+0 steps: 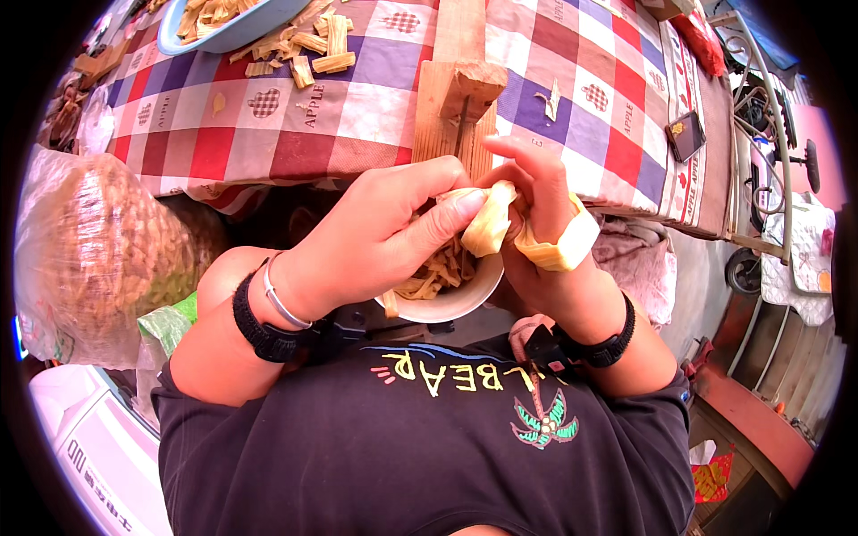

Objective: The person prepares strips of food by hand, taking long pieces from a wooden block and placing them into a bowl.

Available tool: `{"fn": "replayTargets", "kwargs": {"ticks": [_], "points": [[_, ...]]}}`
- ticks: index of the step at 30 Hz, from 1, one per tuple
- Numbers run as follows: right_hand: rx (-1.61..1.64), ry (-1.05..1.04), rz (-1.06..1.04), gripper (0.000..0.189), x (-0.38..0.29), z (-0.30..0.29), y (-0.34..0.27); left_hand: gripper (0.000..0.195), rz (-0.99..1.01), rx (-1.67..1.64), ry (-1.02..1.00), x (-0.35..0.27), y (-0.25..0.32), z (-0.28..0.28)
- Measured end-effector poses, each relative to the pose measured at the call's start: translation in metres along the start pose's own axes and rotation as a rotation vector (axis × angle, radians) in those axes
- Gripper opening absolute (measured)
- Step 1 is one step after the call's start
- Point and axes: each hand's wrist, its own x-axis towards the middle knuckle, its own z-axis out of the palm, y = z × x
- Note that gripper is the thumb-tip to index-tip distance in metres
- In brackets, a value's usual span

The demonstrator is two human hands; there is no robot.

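Observation:
My left hand [395, 231] pinches a pale yellow, folded strip of dried plant material [488, 231] between thumb and fingers. Close against it, my right hand [546, 187] grips the same bundle, and a wide loop of strip [560, 241] wraps around the outer side of this hand. Below both hands is a white bowl [462, 305] with cut strips [429, 278] inside, partly covered by my left hand. Just beyond my fingers stands a wooden block [476, 84] on a wooden board [425, 127], with a thin dark metal piece [462, 124] beside it.
A checked tablecloth [369, 134] covers the table. A light blue basin [231, 37] and loose folded strips [328, 50] lie at far left. A phone [685, 136] rests near the right edge by a metal rack [781, 134]. A large plastic-wrapped sack [100, 248] stands left.

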Motion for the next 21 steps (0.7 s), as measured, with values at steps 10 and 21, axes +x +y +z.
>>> {"fn": "replayTargets", "kwargs": {"ticks": [10,21], "points": [[-0.106,-0.334,0.095,0.020,0.004,-0.040,0.000,0.026,0.142,0.148,-0.008,0.004,0.003,-0.015],[0.189,-0.323,0.194,0.026,0.003,-0.040,0.008,0.025,0.158,0.138,0.051,0.009,0.011,0.015]]}}
